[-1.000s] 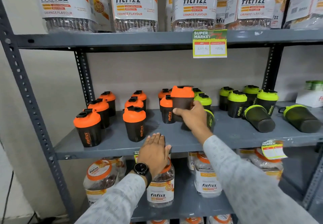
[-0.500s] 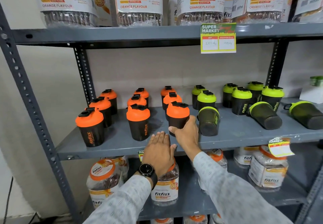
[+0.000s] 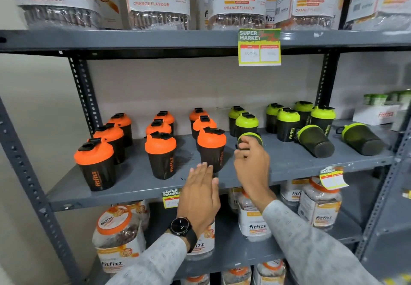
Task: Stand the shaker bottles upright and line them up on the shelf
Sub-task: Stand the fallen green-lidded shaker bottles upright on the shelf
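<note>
Several orange-lidded black shaker bottles [image 3: 162,154] stand upright in rows on the left of the grey middle shelf [image 3: 289,165]. The front one of the right row [image 3: 211,149] stands free. Several green-lidded shakers [image 3: 288,124] stand upright further right. One green-lidded shaker [image 3: 250,136] lies on its side, base towards me, and my right hand [image 3: 252,169] curls its fingers over that base. Two more green shakers [image 3: 315,140] [image 3: 363,139] lie on their sides at the right. My left hand [image 3: 200,192] hovers flat and open at the shelf's front edge.
Large fitfizz jars [image 3: 155,0] fill the shelf above, and more jars [image 3: 120,238] stand on the shelf below. Price tags [image 3: 259,47] hang from the shelf edges. A white box [image 3: 375,113] sits at the far right. Grey uprights frame both sides.
My right hand set the orange shaker down at the front of its row, let it go, and moved right onto the lying green shaker. The left hand stayed at the shelf edge.
</note>
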Demonstrator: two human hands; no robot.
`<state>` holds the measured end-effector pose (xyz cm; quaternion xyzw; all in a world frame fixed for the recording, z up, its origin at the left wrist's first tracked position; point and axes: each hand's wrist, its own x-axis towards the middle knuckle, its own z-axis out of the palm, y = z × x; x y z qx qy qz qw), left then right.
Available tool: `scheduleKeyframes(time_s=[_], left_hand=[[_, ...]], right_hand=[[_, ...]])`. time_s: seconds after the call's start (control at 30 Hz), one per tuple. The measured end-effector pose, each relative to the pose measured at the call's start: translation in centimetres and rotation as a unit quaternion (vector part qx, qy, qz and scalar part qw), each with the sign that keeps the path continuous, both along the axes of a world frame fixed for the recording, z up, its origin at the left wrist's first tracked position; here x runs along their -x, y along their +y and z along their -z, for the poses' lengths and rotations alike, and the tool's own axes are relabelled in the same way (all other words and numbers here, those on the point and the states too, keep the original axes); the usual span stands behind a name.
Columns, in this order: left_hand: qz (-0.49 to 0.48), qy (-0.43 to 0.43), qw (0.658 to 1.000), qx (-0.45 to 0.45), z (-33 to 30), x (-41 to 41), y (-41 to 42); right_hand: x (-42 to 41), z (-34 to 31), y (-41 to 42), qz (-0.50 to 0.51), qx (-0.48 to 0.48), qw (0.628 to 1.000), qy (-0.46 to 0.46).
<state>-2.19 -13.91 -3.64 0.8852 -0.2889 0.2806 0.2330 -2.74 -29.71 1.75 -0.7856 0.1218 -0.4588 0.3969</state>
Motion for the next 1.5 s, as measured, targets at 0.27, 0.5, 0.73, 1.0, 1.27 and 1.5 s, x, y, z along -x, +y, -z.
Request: scheduleKeyframes(time_s=[0.27,0.5,0.73,1.0,1.27,1.5], left_hand=[[-0.014,0.015,0.989,-0.145,-0.4,0.2,-9.0],[-0.094,0.032,0.98,-0.173,0.6,0.2,-10.7],[-0.084,0.061,0.98,-0.168,-0.7,0.6,-12.1],[-0.091,0.076,0.982,-0.145,-0.1,0.6,-12.6],[-0.09,0.073,0.984,-0.133,-0.1,0.6,-12.7],[-0.09,0.07,0.984,-0.14,-0.1,0.6,-12.7]], right_hand=[[-1.5,-3.9,-9.8,-0.007,-0.106,0.957,0.27],[-3.2,-4.8,-11.0,-0.206,-0.31,0.881,0.291],[-3.0,-4.8,-12.9,-0.212,-0.33,0.893,0.222],[-1.4,-3.5,-14.3,-0.097,-0.098,0.984,0.11],[-0.7,-0.1,-14.0,-0.088,-0.054,0.992,0.073],[-0.9,0.8,-13.3,-0.073,-0.036,0.994,0.068]])
